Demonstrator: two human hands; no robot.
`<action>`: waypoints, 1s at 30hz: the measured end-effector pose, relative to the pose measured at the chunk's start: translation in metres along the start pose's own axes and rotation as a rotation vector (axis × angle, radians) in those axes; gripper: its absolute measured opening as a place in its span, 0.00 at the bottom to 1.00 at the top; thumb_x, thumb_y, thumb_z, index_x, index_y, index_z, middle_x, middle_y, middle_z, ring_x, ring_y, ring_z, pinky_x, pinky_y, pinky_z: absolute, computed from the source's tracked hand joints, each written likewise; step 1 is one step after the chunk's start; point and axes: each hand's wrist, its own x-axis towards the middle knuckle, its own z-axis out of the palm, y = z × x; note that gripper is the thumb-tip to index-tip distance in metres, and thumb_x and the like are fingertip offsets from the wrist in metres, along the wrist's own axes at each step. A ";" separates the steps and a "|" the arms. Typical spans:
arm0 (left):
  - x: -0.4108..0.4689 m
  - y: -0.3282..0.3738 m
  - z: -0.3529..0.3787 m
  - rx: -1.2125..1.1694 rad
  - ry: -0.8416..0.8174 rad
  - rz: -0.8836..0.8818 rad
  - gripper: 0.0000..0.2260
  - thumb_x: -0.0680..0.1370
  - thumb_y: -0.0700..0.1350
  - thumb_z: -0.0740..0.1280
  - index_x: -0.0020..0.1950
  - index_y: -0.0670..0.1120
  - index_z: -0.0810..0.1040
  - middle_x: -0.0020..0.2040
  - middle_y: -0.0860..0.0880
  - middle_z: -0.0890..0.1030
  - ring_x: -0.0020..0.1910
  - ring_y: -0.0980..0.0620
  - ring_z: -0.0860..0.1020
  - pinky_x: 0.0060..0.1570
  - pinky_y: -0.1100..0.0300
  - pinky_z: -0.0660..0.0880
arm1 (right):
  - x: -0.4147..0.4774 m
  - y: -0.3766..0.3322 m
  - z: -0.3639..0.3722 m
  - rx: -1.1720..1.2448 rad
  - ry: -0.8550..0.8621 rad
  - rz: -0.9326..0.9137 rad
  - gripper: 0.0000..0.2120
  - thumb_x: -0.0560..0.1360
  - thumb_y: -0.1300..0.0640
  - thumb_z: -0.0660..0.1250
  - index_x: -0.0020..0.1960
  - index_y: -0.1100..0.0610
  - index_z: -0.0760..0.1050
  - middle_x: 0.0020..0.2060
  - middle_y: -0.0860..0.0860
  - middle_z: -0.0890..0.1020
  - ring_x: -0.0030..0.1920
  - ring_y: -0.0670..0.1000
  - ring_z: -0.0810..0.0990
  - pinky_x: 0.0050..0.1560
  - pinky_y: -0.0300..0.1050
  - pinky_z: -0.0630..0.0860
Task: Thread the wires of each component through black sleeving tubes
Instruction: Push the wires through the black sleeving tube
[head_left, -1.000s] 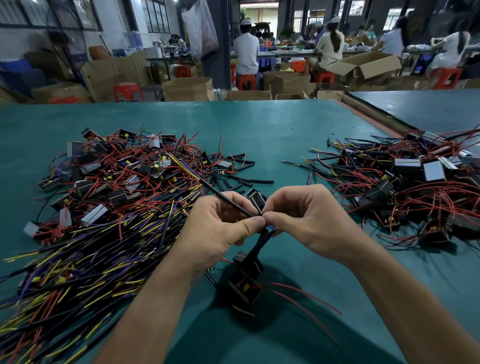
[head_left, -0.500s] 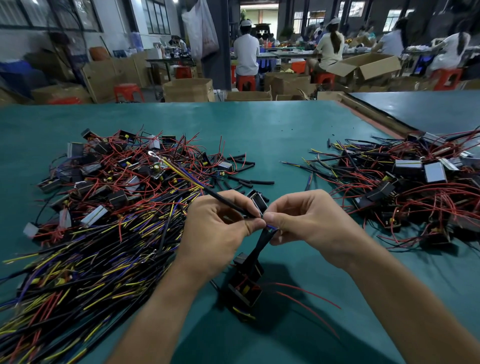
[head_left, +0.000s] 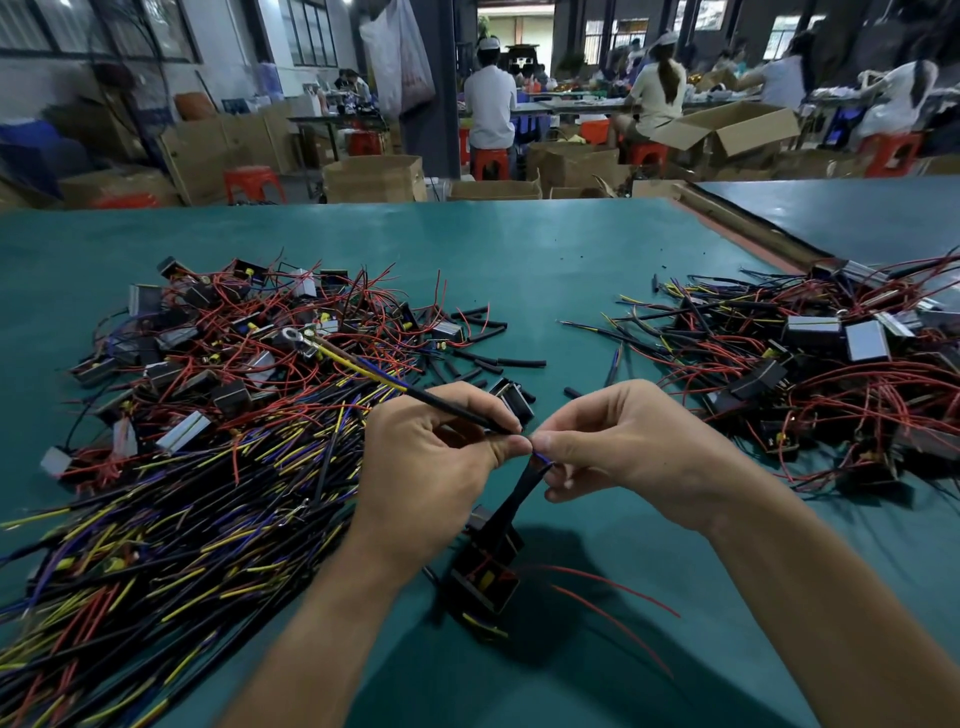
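Both hands meet in the middle, low over the green table (head_left: 519, 249). The left hand (head_left: 431, 467) has thumb and forefinger pinched on a thin black tube (head_left: 457, 410) that runs off toward 10 o'clock. Yellow and blue wires (head_left: 358, 364) come out of its far end and finish in a metal ring terminal (head_left: 289, 335) lying on the left heap.

The right hand (head_left: 634, 447) pinches the tip of a blue wire (head_left: 542, 457) poking out of the top of a wider black tube (head_left: 511, 501). That tube drops toward 6 o'clock into a small black component (head_left: 483, 579) under the hands. Whether it hangs or sits on the table, can't tell. Two red wires (head_left: 618, 597) trail off it toward 4 o'clock. The fingertips of the two hands are nearly touching.

Around them:
- At 9 to 10 o'clock, a heap of components (head_left: 228, 338) tangled in red wire.
- At 8 o'clock, a big spread of sleeved wires (head_left: 156, 530) with yellow and blue ends.
- At 12 o'clock, some loose short tubes (head_left: 488, 348), plus one more part (head_left: 514, 402) just beyond the knuckles.
- At 2 o'clock, another heap (head_left: 810, 374).

Way back at 12 o'clock, people sit on red stools (head_left: 491, 161) among cardboard boxes (head_left: 374, 176).
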 end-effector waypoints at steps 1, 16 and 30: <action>0.000 0.000 0.000 0.005 0.002 0.005 0.11 0.63 0.35 0.80 0.33 0.48 0.82 0.32 0.51 0.83 0.32 0.51 0.82 0.35 0.54 0.80 | 0.000 0.000 0.000 -0.003 -0.014 0.008 0.08 0.73 0.67 0.70 0.35 0.62 0.82 0.26 0.57 0.78 0.27 0.50 0.76 0.35 0.42 0.80; 0.002 0.001 -0.004 0.009 -0.048 0.055 0.11 0.63 0.35 0.80 0.33 0.48 0.82 0.32 0.50 0.83 0.31 0.49 0.82 0.33 0.52 0.78 | 0.001 0.004 -0.002 0.093 -0.182 0.049 0.07 0.67 0.58 0.71 0.38 0.63 0.80 0.30 0.55 0.76 0.30 0.48 0.75 0.39 0.42 0.80; 0.003 0.006 -0.004 -0.223 -0.169 -0.121 0.13 0.62 0.37 0.80 0.40 0.43 0.79 0.34 0.47 0.84 0.32 0.49 0.81 0.36 0.57 0.79 | -0.002 0.000 -0.005 0.076 -0.299 0.077 0.05 0.71 0.58 0.68 0.39 0.60 0.77 0.31 0.52 0.75 0.30 0.46 0.73 0.41 0.45 0.81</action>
